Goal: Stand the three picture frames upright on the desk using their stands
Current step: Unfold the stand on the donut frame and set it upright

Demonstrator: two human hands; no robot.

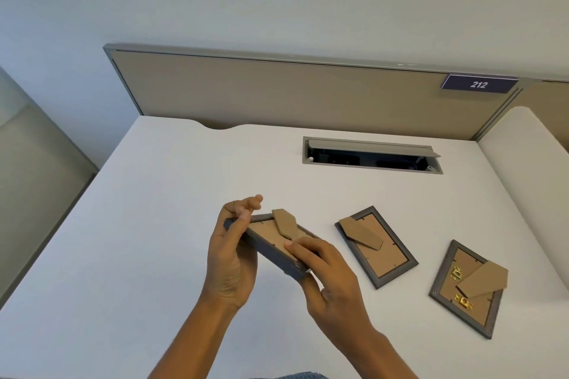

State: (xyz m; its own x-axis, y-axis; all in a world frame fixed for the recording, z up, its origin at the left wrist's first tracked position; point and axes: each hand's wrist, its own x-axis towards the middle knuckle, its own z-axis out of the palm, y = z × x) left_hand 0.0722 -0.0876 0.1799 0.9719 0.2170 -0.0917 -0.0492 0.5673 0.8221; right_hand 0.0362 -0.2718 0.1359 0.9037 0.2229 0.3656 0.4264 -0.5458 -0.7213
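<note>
Both my hands hold one grey picture frame (267,245) above the white desk (147,224), its brown back facing up. My left hand (231,255) grips its left edge, and my right hand (326,274) holds its near right end with fingers on the backing. Its cardboard stand (284,224) sticks up from the back. A second grey frame (377,248) lies face down on the desk to the right, its stand (361,232) partly lifted. A third frame (465,289) lies face down further right, with gold hangers and its stand (483,280) swung out.
An open cable hatch (371,155) is sunk into the desk behind the frames. A tan partition panel (292,92) with a "212" label (478,84) closes the desk's far side. The desk's left edge drops off to the floor.
</note>
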